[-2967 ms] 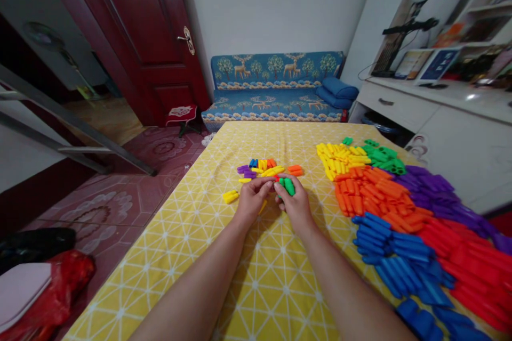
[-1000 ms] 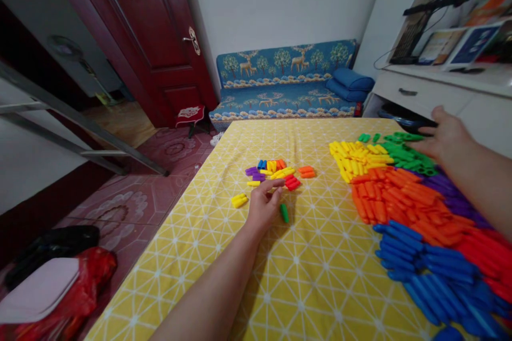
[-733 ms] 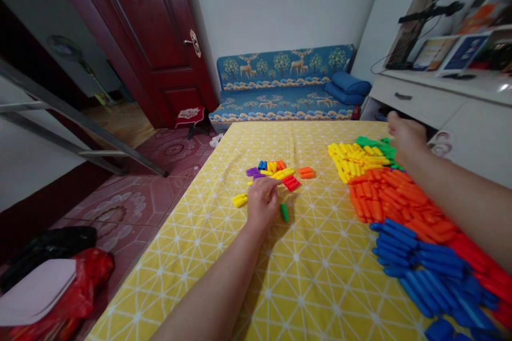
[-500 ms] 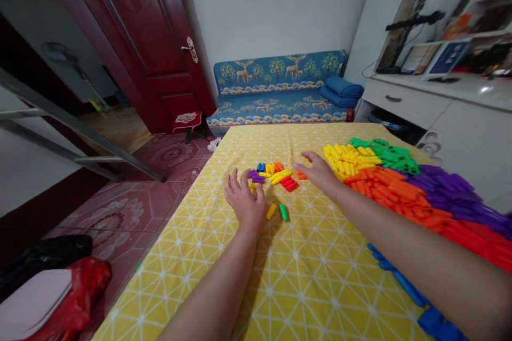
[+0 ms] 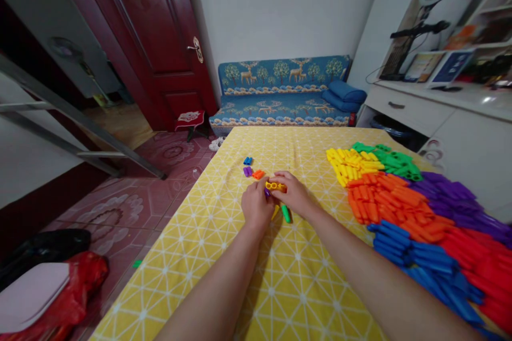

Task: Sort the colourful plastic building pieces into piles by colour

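Note:
Both hands meet over the middle of the table. Fingers of my left hand [image 5: 258, 204] and my right hand [image 5: 291, 192] close round a small cluster of blocks, with yellow blocks [image 5: 275, 186] on top and a purple one [image 5: 267, 192] by the left fingers; the rest of the cluster is hidden. Just below the hands, a green block [image 5: 285, 213] lies on the cloth beside a partly covered yellow block [image 5: 276, 212]. Beyond my left hand sit orange blocks [image 5: 258, 174], purple blocks [image 5: 248, 171] and blue blocks [image 5: 248, 161].
Piles of yellow [image 5: 352, 164], green [image 5: 396, 161], orange [image 5: 384, 200], purple [image 5: 452, 200], red [image 5: 476, 256] and blue blocks [image 5: 416, 256] cover the right side of the table [image 5: 312, 287]. A patterned sofa [image 5: 280, 101] stands behind the far edge.
Both hands have come together and closed round blocks that lay loose between them. Several small blocks have shifted or are now covered. The right arm has moved left, uncovering the blue pile.

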Motion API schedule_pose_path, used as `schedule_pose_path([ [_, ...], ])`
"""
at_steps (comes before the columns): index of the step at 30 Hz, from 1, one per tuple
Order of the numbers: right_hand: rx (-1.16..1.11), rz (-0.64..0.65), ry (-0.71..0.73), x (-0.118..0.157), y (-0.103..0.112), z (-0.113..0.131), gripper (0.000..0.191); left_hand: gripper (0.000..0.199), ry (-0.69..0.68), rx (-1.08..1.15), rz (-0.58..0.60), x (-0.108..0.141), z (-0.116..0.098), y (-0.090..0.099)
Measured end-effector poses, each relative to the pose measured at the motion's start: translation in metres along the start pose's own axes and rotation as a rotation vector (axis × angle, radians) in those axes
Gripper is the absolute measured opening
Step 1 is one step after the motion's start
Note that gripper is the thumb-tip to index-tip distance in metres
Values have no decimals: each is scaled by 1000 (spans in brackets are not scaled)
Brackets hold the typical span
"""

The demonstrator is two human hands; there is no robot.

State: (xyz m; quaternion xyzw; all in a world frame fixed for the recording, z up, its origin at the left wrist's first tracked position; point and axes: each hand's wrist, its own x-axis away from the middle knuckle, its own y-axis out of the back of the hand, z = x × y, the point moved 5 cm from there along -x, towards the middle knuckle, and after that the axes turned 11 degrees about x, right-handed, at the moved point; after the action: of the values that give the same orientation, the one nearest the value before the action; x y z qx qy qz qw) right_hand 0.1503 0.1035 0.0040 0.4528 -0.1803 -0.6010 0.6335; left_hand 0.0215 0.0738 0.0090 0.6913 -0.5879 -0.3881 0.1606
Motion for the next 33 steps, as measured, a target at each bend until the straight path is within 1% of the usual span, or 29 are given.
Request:
schedule_pose_path([
  [4, -144, -205, -31, 32, 7, -4, 50, 43, -49, 98, -32, 0, 2, -1],
  [6, -177, -261, -55, 41, 8, -6, 56, 42, -67, 162, -62, -1, 3, 0],
  [8, -183, -255, -108, 44, 7, -8, 57, 39, -82, 238, -90, -1, 4, 0],
  [10, -137, -218, -159, 45, 6, -9, 54, 35, -98, 332, -105, -1, 5, -1],
  [12, -80, -194, -178, 44, 7, -8, 50, 31, -121, 452, -107, 0, 5, -4],
  [15, -120, -211, -116, 44, 11, -3, 46, 28, -158, 624, -107, 0, 3, -6],
  [17, -194, -222, -54, 44, 12, 1, 44, 28, -169, 674, -117, 0, 2, -6],
  [19, -217, -238, -32, 44, 13, 3, 40, 30, -157, 689, -136, -1, 2, -6],
  [21, -188, -280, -36, 44, 15, 2, 35, 31, -127, 707, -147, -2, 3, -5],
  [24, -166, -329, -31, 45, 19, 1, 33, 26, -117, 703, -160, -2, 2, -2],
  [27, -237, -337, -36, 46, 21, 0, 34, 24, -149, 655, -210, -2, 1, 4],
  [30, -287, -343, -35, 46, 21, 2, 28, 25, -211, 638, -256, -1, 0, 8],
  [31, -295, -340, -27, 46, 21, 2, 26, 25, -230, 637, -255, -1, -1, 8],
  [33, -317, -313, -3, 46, 20, 5, 26, 27, -257, 637, -194, -1, -2, 5],
])
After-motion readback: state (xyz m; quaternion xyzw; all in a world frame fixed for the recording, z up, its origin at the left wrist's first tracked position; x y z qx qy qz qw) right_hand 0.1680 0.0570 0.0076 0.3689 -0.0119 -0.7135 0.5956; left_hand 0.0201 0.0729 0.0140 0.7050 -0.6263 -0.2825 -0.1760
